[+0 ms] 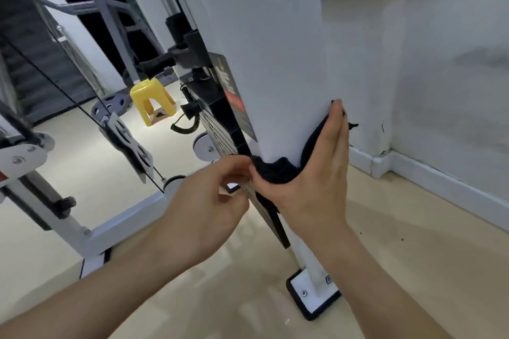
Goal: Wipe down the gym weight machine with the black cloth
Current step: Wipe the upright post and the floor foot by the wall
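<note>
Fingers: right hand (316, 173) flat, pressing black cloth (278, 170) to white column (261, 49) | left hand (212, 195) pinching cloth edge

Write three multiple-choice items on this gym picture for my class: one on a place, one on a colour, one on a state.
1. Where is the black cloth?
A. on the floor
B. against the white column
C. on the stool

2. What colour is the plastic stool?
A. yellow
B. blue
C. red

3. How is the right hand placed?
A. hanging free
B. clenched in the air
C. flat, pressing the cloth

Key: 1 B, the cloth wraps the column's lower edge; 2 A, the stool behind the machine is yellow; 3 C, the fingers lie straight along the column while the left hand pinches the cloth's edge.
</note>
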`<state>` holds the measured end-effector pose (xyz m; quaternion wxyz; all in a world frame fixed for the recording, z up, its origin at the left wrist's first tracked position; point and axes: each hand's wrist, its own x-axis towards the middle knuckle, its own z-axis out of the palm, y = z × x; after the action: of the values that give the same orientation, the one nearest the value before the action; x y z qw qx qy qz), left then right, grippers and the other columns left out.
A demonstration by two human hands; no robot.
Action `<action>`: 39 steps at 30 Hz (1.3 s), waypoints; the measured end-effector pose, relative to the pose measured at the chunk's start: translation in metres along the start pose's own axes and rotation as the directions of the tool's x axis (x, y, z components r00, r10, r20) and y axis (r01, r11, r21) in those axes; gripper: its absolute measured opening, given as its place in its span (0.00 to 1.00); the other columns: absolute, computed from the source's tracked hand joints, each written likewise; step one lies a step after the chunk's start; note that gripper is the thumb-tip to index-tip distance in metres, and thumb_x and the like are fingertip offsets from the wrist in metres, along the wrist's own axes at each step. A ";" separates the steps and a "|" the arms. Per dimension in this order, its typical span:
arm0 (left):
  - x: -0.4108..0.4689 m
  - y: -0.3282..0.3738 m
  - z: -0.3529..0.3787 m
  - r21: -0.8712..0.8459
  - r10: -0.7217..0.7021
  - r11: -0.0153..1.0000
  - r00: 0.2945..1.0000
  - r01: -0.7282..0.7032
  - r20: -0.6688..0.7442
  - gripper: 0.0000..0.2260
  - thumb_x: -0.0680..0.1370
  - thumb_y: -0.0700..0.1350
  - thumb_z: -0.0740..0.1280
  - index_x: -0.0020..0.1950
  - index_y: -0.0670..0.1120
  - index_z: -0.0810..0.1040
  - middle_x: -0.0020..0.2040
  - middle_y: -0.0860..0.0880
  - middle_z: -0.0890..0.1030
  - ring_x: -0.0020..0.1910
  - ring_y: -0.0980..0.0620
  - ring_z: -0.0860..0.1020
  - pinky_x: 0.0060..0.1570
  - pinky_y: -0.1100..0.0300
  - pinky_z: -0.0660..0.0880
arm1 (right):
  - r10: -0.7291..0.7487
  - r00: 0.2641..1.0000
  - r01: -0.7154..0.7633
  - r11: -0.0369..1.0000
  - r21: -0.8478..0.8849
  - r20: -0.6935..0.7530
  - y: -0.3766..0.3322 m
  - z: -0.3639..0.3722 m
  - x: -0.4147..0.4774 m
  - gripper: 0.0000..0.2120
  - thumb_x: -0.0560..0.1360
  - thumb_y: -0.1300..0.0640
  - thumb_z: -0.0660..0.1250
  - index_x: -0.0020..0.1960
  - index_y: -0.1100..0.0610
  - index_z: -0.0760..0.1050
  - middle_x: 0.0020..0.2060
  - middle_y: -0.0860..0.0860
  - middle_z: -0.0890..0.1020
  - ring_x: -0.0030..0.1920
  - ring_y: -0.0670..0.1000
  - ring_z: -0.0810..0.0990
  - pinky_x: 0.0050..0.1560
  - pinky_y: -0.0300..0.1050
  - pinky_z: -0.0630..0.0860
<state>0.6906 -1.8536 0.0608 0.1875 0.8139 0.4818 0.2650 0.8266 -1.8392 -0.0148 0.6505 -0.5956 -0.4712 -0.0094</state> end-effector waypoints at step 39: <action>0.036 -0.005 0.126 0.559 0.342 -0.345 0.453 -0.754 0.823 0.26 0.81 0.45 0.45 0.75 0.31 0.53 0.74 0.30 0.57 0.75 0.31 0.54 0.73 0.37 0.42 | 0.687 0.696 -0.631 0.724 -0.280 0.208 0.193 0.027 -0.195 0.66 0.55 0.34 0.77 0.77 0.57 0.42 0.75 0.51 0.58 0.74 0.54 0.61 0.70 0.53 0.65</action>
<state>0.7786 -1.8260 -0.0323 -0.4829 0.8518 0.0021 -0.2033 0.8124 -1.8690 -0.2887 0.4725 -0.7776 -0.3144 0.2706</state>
